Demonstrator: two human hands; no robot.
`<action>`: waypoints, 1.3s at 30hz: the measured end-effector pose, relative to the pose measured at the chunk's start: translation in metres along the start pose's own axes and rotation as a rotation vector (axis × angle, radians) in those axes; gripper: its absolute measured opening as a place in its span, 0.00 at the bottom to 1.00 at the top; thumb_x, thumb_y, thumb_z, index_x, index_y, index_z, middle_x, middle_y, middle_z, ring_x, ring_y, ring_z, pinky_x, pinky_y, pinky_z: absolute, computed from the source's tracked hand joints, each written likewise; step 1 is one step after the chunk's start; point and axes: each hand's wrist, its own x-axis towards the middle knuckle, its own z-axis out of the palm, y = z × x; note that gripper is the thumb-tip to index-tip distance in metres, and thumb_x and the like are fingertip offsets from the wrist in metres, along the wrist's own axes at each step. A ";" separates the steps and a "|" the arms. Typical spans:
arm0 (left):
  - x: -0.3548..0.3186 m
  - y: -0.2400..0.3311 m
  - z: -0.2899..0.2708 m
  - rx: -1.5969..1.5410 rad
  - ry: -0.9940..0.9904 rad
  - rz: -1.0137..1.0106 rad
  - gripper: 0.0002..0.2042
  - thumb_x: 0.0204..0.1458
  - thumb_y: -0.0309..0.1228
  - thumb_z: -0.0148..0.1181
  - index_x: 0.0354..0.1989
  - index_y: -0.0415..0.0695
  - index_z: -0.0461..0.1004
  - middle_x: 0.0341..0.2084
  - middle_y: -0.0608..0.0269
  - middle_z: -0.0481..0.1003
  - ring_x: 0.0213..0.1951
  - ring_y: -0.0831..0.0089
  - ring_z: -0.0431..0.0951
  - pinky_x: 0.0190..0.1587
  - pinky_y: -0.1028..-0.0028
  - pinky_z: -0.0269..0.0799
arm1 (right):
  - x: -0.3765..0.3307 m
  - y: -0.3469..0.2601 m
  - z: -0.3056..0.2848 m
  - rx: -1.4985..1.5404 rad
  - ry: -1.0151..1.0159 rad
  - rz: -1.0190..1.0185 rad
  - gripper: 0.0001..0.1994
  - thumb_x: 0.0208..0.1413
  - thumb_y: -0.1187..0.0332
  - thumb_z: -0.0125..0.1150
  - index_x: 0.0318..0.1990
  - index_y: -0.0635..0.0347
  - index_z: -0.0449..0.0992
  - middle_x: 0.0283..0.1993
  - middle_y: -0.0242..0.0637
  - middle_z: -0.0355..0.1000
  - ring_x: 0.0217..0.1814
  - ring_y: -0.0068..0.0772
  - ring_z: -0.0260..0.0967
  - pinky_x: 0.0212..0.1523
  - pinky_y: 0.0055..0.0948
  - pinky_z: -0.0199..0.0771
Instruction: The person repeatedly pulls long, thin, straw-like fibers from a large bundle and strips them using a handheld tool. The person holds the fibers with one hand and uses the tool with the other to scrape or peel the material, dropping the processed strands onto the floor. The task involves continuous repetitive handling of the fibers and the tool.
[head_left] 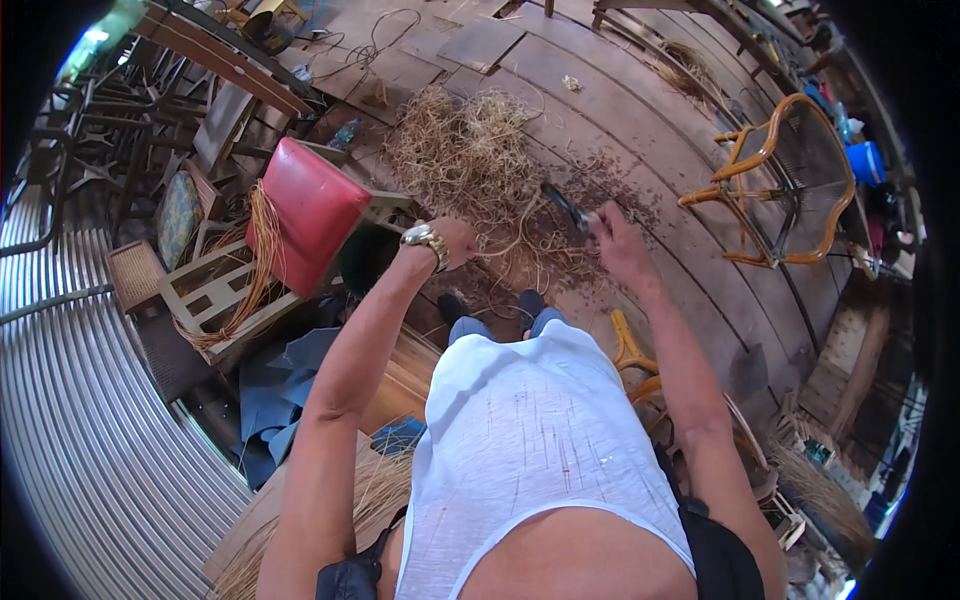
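**Thin, pale tan fibre strand (497,252) between both hands**

The left hand (455,243) seems to pinch it; the right hand (622,245) grips a dark, slender, metallic-looking tool (568,206). Apparent step: steadying the strand; the next move calls for a firm left pinch.

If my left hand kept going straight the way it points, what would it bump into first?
Probably the heap of straw-like strips ahead of your left hand. Depth is hard to tell, so it might pass above them.
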 end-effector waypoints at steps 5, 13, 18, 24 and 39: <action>0.018 0.018 -0.031 -0.287 0.061 0.270 0.11 0.53 0.37 0.56 0.41 0.49 0.79 0.35 0.56 0.79 0.38 0.57 0.78 0.43 0.64 0.73 | 0.014 -0.028 0.031 0.019 -0.031 -0.092 0.09 0.64 0.64 0.50 0.41 0.60 0.65 0.27 0.44 0.74 0.26 0.35 0.76 0.30 0.34 0.72; 0.015 0.012 -0.013 -0.049 0.708 -0.261 0.10 0.52 0.41 0.60 0.42 0.58 0.79 0.53 0.62 0.69 0.62 0.58 0.60 0.58 0.36 0.48 | -0.020 -0.031 0.062 0.324 -0.243 0.360 0.10 0.65 0.62 0.48 0.39 0.59 0.66 0.22 0.37 0.70 0.19 0.22 0.66 0.18 0.27 0.62; -0.001 0.042 0.013 -0.278 1.627 -0.414 0.26 0.51 0.44 0.62 0.53 0.40 0.66 0.50 0.46 0.65 0.58 0.50 0.61 0.62 0.50 0.52 | -0.013 -0.015 0.070 0.706 -0.092 0.422 0.09 0.65 0.60 0.49 0.40 0.55 0.65 0.22 0.34 0.67 0.16 0.19 0.61 0.14 0.23 0.59; 0.006 0.121 0.095 -1.845 0.155 0.124 0.21 0.65 0.49 0.40 0.38 0.44 0.71 0.29 0.65 0.75 0.33 0.75 0.73 0.38 0.70 0.70 | 0.032 0.022 0.054 1.233 -0.104 0.528 0.06 0.61 0.62 0.52 0.38 0.50 0.65 0.22 0.29 0.62 0.14 0.17 0.52 0.12 0.16 0.51; -0.479 -0.145 0.194 -0.313 -0.086 -1.037 0.14 0.59 0.45 0.50 0.42 0.50 0.74 0.40 0.52 0.77 0.45 0.51 0.76 0.46 0.59 0.71 | 0.088 0.255 -0.398 -0.418 0.464 0.482 0.15 0.61 0.64 0.50 0.52 0.61 0.66 0.45 0.42 0.59 0.42 0.35 0.55 0.38 0.29 0.55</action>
